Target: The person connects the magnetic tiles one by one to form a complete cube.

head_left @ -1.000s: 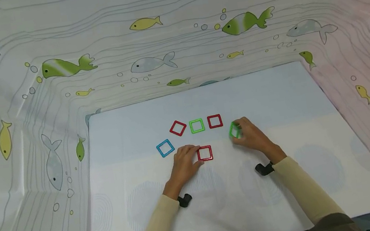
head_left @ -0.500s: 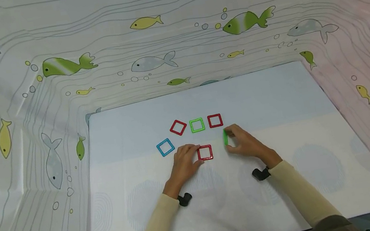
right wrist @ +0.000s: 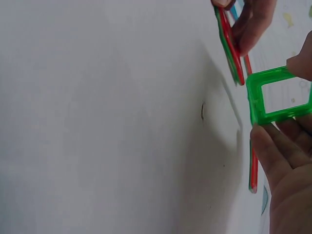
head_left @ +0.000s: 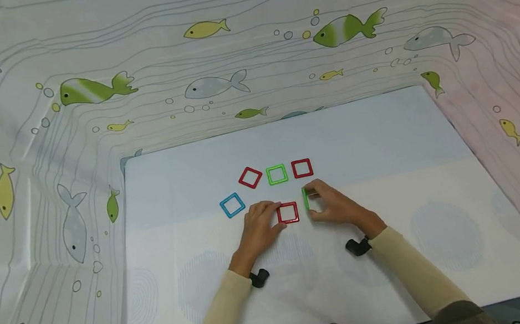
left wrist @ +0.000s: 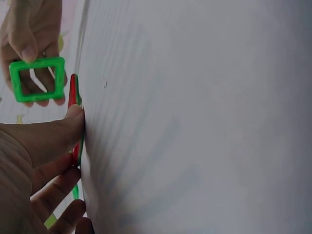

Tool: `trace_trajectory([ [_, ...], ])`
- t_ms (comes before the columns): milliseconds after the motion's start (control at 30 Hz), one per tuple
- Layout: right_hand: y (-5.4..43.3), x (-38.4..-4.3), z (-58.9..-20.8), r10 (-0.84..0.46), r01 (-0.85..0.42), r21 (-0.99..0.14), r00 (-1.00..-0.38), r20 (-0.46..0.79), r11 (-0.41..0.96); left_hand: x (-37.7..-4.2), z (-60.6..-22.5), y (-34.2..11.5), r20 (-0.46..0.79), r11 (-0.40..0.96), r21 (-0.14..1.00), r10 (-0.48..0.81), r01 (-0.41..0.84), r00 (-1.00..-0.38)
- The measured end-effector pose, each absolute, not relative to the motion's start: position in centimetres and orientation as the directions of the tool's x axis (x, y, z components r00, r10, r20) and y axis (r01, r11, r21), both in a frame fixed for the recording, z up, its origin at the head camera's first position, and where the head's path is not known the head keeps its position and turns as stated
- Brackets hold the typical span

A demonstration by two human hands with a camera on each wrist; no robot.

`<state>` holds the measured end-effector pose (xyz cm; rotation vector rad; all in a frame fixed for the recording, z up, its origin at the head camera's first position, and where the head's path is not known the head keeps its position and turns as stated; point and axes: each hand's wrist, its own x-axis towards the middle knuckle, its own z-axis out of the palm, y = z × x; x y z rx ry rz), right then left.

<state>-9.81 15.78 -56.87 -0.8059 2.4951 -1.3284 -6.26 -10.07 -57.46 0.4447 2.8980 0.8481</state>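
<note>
Leftward from well to the right of the red frame (head_left: 296,211), the green frame (head_left: 305,199) has travelled over the last second until it stands just beside the red frame's right side; the right hand (head_left: 332,204) came with it, while the left hand (head_left: 258,230) has stayed put. I see a gap between the two pieces. To do this approach well, I would keep the red frame pinned flat on the table (head_left: 319,287), line the green frame's edge up parallel with the red frame's right side, and close in slowly. Fingertips should stay out of the meeting line; rushing could, I judge, knock the red frame askew.

As for pose, the right hand pinches the green frame by opposite edges, thumb on the nearer one and fingers on the farther, holding it upright with a face toward the red frame. I cannot tell whether its bottom touches the table. Left of the red frame, the left hand grips that piece at its near and far edges, thumb opposite fingers, with both forearms reaching in from the red frame's near side.
</note>
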Motion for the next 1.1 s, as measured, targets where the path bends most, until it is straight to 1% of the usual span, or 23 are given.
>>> trace_trajectory([
  [267,14.8,-9.6,-57.1,-0.561,-0.357,-0.833,-0.825,0.069,0.422,-6.3,-57.5,-10.1,-0.001,0.807,0.526,0.315,0.267,-0.949],
  [467,14.3,-9.6,-57.5,-0.577,-0.375,-0.835,-0.812,0.087,0.403,-6.3,-57.6,-10.2,0.024,0.798,0.533,0.319,0.282,-0.947],
  [700,13.9,-9.4,-57.6,-0.572,-0.357,-0.847,-0.817,0.078,0.395,-6.4,-57.7,-10.3,0.053,0.784,0.539,0.334,0.308,-0.941],
  [900,13.7,-9.3,-57.6,-0.570,-0.319,-0.868,-0.820,0.052,0.380,-6.6,-58.1,-10.3,0.034,0.795,0.526,0.334,0.301,-0.942],
  [1100,13.7,-9.2,-57.6,-0.569,-0.310,-0.868,-0.821,0.039,0.388,-6.7,-58.0,-10.3,0.026,0.794,0.533,0.329,0.292,-0.944],
])
